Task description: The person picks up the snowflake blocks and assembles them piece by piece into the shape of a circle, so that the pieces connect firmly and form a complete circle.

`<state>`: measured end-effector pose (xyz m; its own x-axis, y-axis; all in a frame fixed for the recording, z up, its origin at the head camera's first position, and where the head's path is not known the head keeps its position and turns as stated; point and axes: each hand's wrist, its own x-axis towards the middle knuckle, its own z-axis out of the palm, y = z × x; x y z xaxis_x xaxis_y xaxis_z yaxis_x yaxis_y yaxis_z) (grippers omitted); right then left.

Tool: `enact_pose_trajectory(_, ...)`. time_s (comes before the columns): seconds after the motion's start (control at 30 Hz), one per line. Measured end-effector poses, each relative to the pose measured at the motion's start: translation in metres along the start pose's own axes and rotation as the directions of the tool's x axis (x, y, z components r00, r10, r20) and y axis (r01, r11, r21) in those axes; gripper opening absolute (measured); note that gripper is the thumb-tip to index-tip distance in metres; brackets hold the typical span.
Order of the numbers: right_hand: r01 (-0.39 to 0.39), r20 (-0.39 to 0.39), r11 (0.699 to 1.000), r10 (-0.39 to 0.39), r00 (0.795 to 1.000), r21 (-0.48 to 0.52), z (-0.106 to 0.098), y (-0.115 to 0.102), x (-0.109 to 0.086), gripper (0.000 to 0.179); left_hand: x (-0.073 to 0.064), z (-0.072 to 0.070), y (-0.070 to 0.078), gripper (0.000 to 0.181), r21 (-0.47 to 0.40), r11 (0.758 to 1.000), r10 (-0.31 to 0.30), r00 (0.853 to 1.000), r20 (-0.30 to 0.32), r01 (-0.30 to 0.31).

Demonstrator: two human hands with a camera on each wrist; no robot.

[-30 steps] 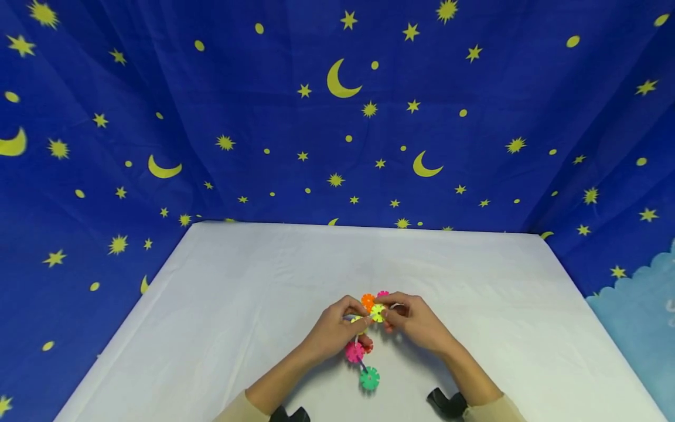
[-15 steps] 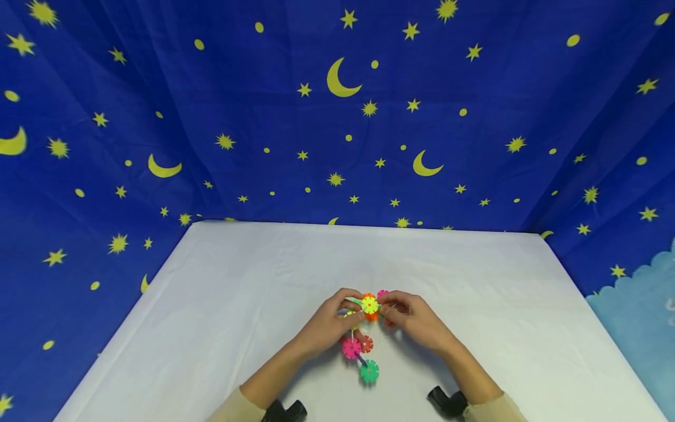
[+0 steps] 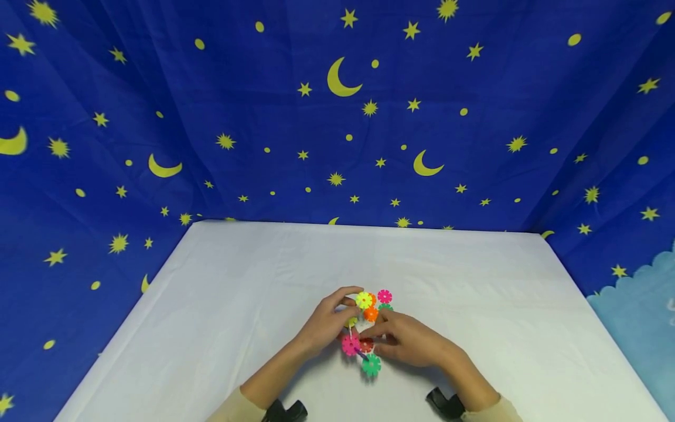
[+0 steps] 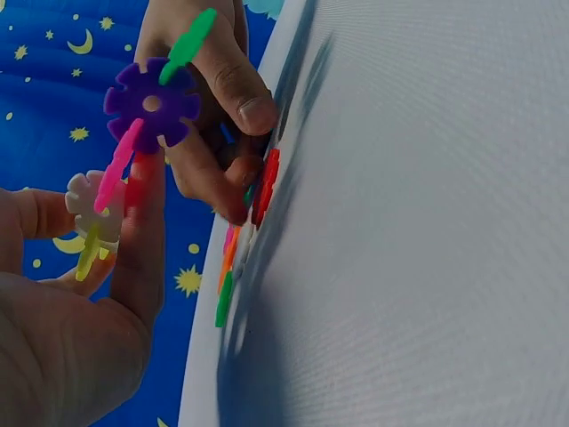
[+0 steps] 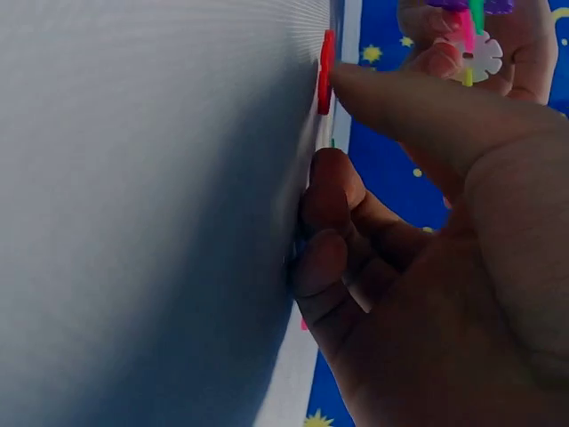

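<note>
My left hand [image 3: 324, 322] pinches a chain of joined plastic snowflake discs. In the left wrist view the chain has a purple disc [image 4: 151, 105], a green disc [image 4: 188, 44], a pink disc [image 4: 118, 165], a white disc [image 4: 93, 209] and a yellow disc [image 4: 87, 252]. A bright yellow disc [image 3: 364, 300] shows at my left fingertips in the head view. The chain's green end [image 3: 371, 364] hangs nearest me. My right hand [image 3: 413, 340] is low at the tabletop, its fingers around a flat red disc [image 5: 326, 71]. The thumb tip is at that disc; whether it grips is partly hidden.
Loose discs lie on the white table [image 3: 253, 281] beyond my hands: an orange one [image 3: 371, 315], a pink one [image 3: 385, 296] and a green one [image 3: 387, 307]. Black wrist camera mounts [image 3: 445, 403] sit by both forearms. A blue star-patterned cloth [image 3: 263, 117] surrounds the table.
My right hand has left the bright yellow disc and come down toward me to the red disc. My left hand has drawn the chain slightly left and away from me.
</note>
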<state>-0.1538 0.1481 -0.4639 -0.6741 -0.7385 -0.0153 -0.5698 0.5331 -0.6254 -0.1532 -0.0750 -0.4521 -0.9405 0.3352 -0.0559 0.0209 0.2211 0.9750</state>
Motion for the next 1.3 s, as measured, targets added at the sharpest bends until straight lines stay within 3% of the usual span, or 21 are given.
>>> enact_pose_trajectory(0.1,0.020,0.025,0.999,-0.019,0.999,-0.042,0.000,-0.001,0.000,0.029,0.000,0.000,-0.001,0.043,0.007,1.000,0.008,1.000,0.003,-0.008)
enact_pose_trajectory(0.3,0.022,-0.008,0.999,-0.022,1.000,-0.038,-0.001,-0.002,0.000,0.017,0.001,0.002,-0.003,0.041,0.030,0.999,0.036,0.999,-0.013,-0.036)
enact_pose_trajectory(0.57,-0.060,0.001,0.998,0.060,0.998,-0.014,-0.003,-0.002,-0.001,0.018,0.002,0.004,-0.006,0.040,0.062,0.997,0.040,0.999,-0.036,-0.038)
enact_pose_trajectory(0.77,-0.084,0.003,0.995,0.084,0.996,0.058,-0.006,0.001,-0.001,0.015,0.000,0.005,-0.005,0.036,0.004,1.000,0.014,0.999,-0.034,-0.013)
enact_pose_trajectory(1.03,-0.041,-0.112,0.983,0.062,0.992,0.177,-0.010,0.006,-0.001,0.009,0.000,0.009,-0.009,0.033,0.052,0.998,0.030,0.998,-0.055,-0.028)
enact_pose_trajectory(1.3,-0.076,-0.277,0.976,0.131,0.952,0.202,-0.015,0.002,-0.002,0.009,-0.003,0.010,-0.006,0.032,0.074,0.996,0.048,0.998,-0.045,-0.045)
